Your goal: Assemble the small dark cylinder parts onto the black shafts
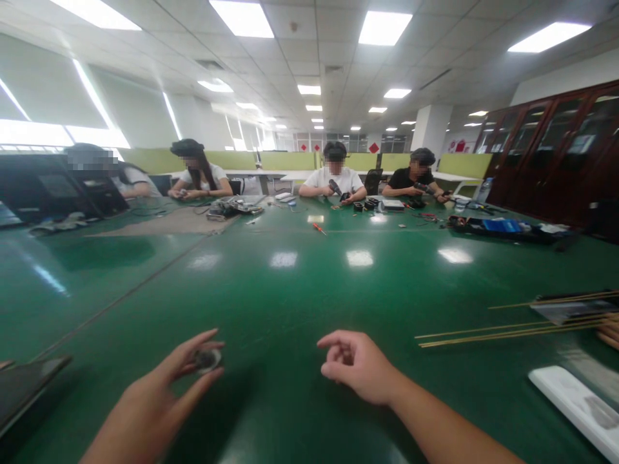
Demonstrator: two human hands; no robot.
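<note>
My left hand (159,386) is closed on a small round object (207,359), dark with a pale, shiny rim. It sits between thumb and fingers, above the green tabletop (271,303); its exact kind is blurred. To the right, apart from it, my right hand (358,367) hovers over the same tabletop. Its index finger points left and its thumb is held apart, while the other fingers curl in. Nothing shows in that hand.
A white power strip (575,406) lies at right, near thin yellowish sticks (503,333) beside another person's hand (610,332). A dark flat panel (29,393) is at left. Farther off are an orange screwdriver (318,228), tools, parts and several seated people.
</note>
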